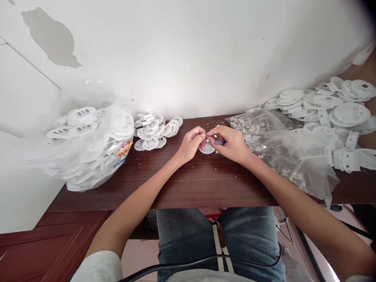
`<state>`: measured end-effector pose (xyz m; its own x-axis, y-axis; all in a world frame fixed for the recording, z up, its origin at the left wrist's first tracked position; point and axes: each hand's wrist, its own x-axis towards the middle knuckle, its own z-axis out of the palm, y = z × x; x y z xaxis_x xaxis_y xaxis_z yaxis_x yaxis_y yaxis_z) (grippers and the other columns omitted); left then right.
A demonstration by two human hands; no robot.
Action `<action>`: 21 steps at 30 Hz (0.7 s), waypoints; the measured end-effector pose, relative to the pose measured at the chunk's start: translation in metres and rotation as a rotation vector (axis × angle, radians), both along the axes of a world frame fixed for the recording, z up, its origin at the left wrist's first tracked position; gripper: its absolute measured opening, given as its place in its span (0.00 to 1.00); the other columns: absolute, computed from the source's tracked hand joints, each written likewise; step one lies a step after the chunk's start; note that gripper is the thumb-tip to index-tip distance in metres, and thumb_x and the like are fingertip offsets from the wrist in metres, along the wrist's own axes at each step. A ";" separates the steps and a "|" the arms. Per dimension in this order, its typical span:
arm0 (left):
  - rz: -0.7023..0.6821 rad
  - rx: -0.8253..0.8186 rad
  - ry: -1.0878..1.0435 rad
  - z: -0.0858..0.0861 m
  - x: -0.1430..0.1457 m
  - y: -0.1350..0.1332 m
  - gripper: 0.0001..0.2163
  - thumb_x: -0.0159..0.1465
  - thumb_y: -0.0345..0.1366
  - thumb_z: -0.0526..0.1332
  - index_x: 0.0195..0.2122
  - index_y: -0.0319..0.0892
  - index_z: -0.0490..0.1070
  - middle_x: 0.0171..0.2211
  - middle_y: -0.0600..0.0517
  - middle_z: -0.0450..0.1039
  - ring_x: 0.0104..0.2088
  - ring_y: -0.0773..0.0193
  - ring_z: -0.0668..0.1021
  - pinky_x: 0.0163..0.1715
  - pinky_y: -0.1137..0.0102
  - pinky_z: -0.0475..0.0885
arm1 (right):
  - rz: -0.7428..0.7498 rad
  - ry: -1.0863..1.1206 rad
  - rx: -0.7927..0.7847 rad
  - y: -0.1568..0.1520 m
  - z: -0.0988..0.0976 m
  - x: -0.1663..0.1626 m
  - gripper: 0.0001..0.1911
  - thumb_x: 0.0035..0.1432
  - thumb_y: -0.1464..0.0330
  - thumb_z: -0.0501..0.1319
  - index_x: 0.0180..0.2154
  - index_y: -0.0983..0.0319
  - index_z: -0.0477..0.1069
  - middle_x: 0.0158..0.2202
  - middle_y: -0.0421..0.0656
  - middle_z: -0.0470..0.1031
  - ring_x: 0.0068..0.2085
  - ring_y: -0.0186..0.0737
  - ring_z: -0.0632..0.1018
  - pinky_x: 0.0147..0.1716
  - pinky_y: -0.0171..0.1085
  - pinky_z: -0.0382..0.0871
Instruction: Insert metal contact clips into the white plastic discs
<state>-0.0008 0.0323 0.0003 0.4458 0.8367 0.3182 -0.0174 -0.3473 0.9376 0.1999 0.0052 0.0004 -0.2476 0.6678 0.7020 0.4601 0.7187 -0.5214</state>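
Over the middle of the brown table, my left hand [193, 144] and my right hand [232, 144] meet at the fingertips. The left thumb and forefinger are pinched together; what sits between them is too small to make out. Curled fingers of the right hand hold a slim purple object [219, 143], perhaps a tool handle, while its thumb and forefinger pinch close to the left fingertips. Just beneath the hands lies a round white plastic disc [208, 147] with slots, partly covered by the fingers.
A clear plastic bag [96, 156] full of white discs stands at the left. Beside it is a small pile of slotted discs [151, 131]. Another clear bag [293, 156] at the right holds many small metallic bits, with white discs [331, 103] heaped behind. A white wall [188, 58] backs the table [190, 188].
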 end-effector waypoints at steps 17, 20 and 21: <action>0.076 0.051 -0.046 0.005 0.006 -0.006 0.06 0.72 0.38 0.59 0.37 0.46 0.66 0.29 0.55 0.68 0.25 0.67 0.72 0.28 0.68 0.72 | -0.079 0.110 -0.082 -0.006 0.007 -0.007 0.03 0.63 0.65 0.67 0.39 0.56 0.77 0.30 0.40 0.78 0.25 0.36 0.71 0.28 0.40 0.68; 0.099 0.150 -0.023 0.005 0.007 -0.008 0.06 0.74 0.39 0.57 0.38 0.46 0.65 0.32 0.54 0.68 0.26 0.67 0.72 0.27 0.67 0.72 | -0.033 0.200 -0.199 -0.010 0.012 -0.013 0.05 0.62 0.63 0.68 0.37 0.55 0.74 0.30 0.39 0.77 0.24 0.35 0.68 0.25 0.39 0.64; 0.103 0.165 -0.018 0.004 0.007 -0.009 0.06 0.74 0.39 0.57 0.38 0.46 0.64 0.33 0.54 0.67 0.26 0.67 0.72 0.28 0.67 0.72 | -0.021 0.235 -0.235 -0.011 0.013 -0.014 0.06 0.61 0.62 0.68 0.36 0.55 0.73 0.31 0.39 0.76 0.24 0.34 0.67 0.24 0.38 0.63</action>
<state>0.0065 0.0235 0.0045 0.3537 0.8131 0.4623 0.0093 -0.4973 0.8675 0.1860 -0.0055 0.0135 -0.0820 0.8213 0.5646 0.3213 0.5581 -0.7651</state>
